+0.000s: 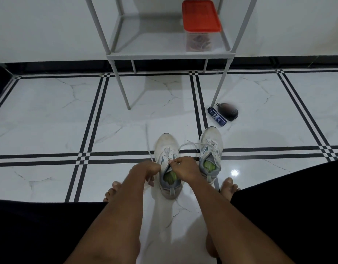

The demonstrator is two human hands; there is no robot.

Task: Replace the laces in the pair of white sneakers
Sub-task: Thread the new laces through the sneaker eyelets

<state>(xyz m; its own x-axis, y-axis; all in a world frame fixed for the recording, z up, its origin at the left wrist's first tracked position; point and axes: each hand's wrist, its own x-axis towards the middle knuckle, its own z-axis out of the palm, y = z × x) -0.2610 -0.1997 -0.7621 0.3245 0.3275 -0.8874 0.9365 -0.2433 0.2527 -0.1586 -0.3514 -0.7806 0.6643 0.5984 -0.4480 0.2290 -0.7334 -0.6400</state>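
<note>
On the tiled floor (50,115) below a grey metal shelf rack (170,54), two white sneakers (211,149) stand side by side, the left hand (148,169) gripping a loose lace (149,145) beside the nearer sneaker (167,159) while the right hand (184,166) pinches lacing at its eyelets.

Glossy marble-look floor tiles (50,115), matt metal rack (170,54), cloth-and-mesh sneakers (167,147), clear plastic box (199,40).

the left hand (148,169) hides the near sneaker (167,149)'s left side. print on the blue tube (217,116) is too small to read; the shelf frame (170,54) runs off the top edge.
</note>
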